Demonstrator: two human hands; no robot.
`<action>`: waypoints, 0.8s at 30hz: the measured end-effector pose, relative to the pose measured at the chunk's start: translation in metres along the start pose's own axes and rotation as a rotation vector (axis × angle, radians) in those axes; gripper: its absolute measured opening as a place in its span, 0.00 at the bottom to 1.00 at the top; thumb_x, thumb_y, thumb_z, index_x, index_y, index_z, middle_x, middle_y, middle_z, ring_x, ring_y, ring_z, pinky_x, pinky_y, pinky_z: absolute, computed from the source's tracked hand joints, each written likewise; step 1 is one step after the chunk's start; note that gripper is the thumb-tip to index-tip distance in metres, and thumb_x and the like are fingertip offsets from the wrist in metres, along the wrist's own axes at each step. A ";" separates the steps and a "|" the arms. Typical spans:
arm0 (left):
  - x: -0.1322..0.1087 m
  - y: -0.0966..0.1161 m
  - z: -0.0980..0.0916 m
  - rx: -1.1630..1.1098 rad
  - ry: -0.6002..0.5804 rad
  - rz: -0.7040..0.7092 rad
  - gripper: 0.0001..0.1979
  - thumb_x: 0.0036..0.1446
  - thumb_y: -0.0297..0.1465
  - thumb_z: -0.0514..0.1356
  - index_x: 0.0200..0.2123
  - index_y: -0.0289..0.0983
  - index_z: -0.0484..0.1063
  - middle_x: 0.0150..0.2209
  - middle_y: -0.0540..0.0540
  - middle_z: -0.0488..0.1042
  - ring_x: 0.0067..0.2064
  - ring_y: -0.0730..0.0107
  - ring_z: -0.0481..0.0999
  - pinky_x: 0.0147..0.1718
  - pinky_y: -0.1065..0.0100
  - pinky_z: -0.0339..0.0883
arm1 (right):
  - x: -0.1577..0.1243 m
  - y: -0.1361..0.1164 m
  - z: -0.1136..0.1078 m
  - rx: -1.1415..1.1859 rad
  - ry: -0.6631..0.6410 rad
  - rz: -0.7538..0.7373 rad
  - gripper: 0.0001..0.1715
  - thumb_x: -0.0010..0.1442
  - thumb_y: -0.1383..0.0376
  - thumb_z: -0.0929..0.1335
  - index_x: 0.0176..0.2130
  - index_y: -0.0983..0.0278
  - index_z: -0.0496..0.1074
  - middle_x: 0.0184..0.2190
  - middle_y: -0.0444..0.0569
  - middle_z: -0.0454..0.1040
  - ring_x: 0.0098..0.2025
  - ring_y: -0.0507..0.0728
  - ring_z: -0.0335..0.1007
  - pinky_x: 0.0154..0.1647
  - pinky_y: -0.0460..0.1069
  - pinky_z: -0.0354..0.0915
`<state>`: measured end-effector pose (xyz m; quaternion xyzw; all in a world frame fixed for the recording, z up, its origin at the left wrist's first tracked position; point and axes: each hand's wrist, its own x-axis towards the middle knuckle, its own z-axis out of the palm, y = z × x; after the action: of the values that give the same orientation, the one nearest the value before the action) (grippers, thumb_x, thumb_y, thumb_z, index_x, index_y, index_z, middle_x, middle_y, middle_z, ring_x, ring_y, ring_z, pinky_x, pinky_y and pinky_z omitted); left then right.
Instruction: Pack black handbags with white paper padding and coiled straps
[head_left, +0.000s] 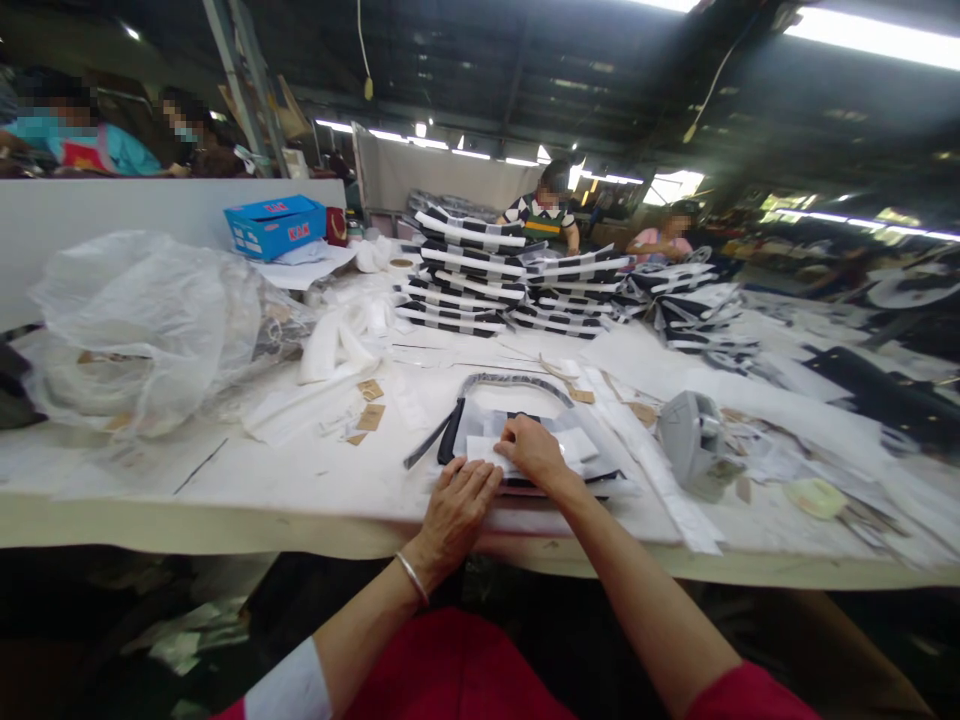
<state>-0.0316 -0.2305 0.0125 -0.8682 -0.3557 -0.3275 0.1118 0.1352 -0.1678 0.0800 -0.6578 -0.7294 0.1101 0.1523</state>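
A flat black-and-white bag (525, 425) with a dark handle lies on the white table (300, 490) near its front edge, inside a clear wrapper. My left hand (461, 505) lies flat with fingers stretched out on the wrapper's near left corner. My right hand (534, 452) rests on the middle of the bag, fingers curled and pressing on a white sheet there. A thin bangle sits on my left wrist.
A grey tape dispenser (694, 440) stands right of the bag, a tape roll (816, 497) beyond it. Stacks of striped bags (469, 275) fill the table's far side. A crumpled clear plastic sack (142, 325) lies left, a blue box (276, 225) behind. Other people work across the table.
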 end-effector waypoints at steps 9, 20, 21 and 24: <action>-0.002 0.000 0.008 -0.033 0.074 -0.048 0.18 0.65 0.22 0.49 0.56 0.37 0.67 0.50 0.43 0.76 0.54 0.62 0.73 0.59 0.55 0.58 | -0.054 0.130 -0.102 0.284 0.551 0.317 0.21 0.51 0.49 0.67 0.34 0.62 0.76 0.30 0.50 0.78 0.32 0.59 0.72 0.37 0.53 0.66; 0.002 -0.006 0.012 -0.046 0.171 -0.009 0.20 0.63 0.22 0.50 0.55 0.42 0.69 0.48 0.45 0.78 0.51 0.61 0.75 0.58 0.55 0.58 | -0.120 0.280 -0.138 0.338 0.636 0.732 0.14 0.50 0.54 0.67 0.23 0.60 0.72 0.24 0.52 0.77 0.32 0.61 0.75 0.31 0.53 0.69; 0.003 -0.006 0.012 -0.044 0.169 -0.010 0.20 0.63 0.22 0.50 0.55 0.42 0.69 0.48 0.45 0.78 0.51 0.61 0.75 0.58 0.55 0.58 | -0.117 0.281 -0.134 0.360 0.610 0.721 0.13 0.50 0.55 0.67 0.22 0.60 0.72 0.24 0.52 0.77 0.30 0.60 0.75 0.30 0.52 0.69; 0.003 -0.004 0.009 -0.036 0.152 -0.013 0.19 0.64 0.22 0.50 0.55 0.41 0.68 0.49 0.45 0.77 0.51 0.62 0.75 0.58 0.55 0.57 | -0.111 0.281 -0.125 0.386 0.572 0.700 0.12 0.52 0.56 0.66 0.23 0.59 0.72 0.24 0.51 0.78 0.29 0.59 0.75 0.28 0.51 0.70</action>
<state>-0.0283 -0.2225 0.0078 -0.8403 -0.3459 -0.3996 0.1208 0.4515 -0.2516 0.0862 -0.8272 -0.3597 0.1027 0.4192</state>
